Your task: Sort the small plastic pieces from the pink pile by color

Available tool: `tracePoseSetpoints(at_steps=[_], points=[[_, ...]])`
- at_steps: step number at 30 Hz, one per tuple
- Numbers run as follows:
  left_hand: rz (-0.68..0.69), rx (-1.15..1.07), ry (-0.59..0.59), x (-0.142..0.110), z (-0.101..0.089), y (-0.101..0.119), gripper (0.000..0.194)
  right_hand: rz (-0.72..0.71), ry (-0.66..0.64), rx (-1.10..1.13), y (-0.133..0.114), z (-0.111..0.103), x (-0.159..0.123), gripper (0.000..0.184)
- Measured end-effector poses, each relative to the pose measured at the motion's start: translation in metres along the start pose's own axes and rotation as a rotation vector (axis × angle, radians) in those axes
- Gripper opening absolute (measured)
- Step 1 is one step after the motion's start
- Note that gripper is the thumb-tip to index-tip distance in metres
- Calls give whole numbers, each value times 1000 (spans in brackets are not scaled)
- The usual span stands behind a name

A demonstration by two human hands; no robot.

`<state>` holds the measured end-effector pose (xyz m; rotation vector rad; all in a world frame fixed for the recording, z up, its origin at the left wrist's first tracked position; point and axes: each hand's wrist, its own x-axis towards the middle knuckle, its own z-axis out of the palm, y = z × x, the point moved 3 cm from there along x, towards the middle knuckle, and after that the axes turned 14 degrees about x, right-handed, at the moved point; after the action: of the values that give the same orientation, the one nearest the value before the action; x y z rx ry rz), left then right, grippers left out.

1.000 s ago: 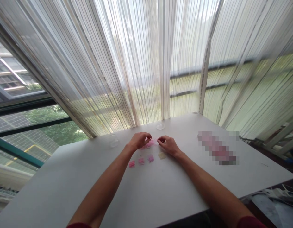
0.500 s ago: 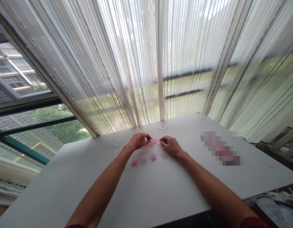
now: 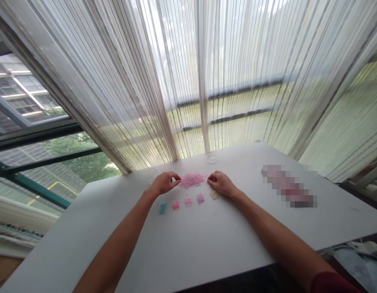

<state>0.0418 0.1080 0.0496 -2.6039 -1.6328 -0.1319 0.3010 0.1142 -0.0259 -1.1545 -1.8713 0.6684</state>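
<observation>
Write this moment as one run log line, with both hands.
left hand: beside heap of small pink pieces | right hand: beside same heap | row of small teal, pink and cream patches on white table

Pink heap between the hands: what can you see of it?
The pink heap is a loose, irregular pile of many tiny pink pieces, too small to identify. It lies on the white table between the left hand and right hand. Their fingers are at its edges, though contact is unclear. A row of small coloured patches lies just nearer the person.
</observation>
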Motion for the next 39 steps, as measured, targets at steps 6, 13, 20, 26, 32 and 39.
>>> tracePoseSetpoints(at_steps=[6,13,20,26,32,39], points=[[3,36,-12,-2,8,-1,25,16,9,35,0,-2,-1,13],[35,75,-7,22,4,26,20,17,-76,30,1,-1,0,10],[110,98,-18,53,13,57,21,-3,-15,47,2,0,0,11],[142,89,-15,64,16,66,26,33,80,68,2,-1,2,13],[156,68,-63,61,14,70,26,36,85,46,1,-1,2,16],[169,94,-111,38,5,57,22,37,68,86,-3,-5,0,15]])
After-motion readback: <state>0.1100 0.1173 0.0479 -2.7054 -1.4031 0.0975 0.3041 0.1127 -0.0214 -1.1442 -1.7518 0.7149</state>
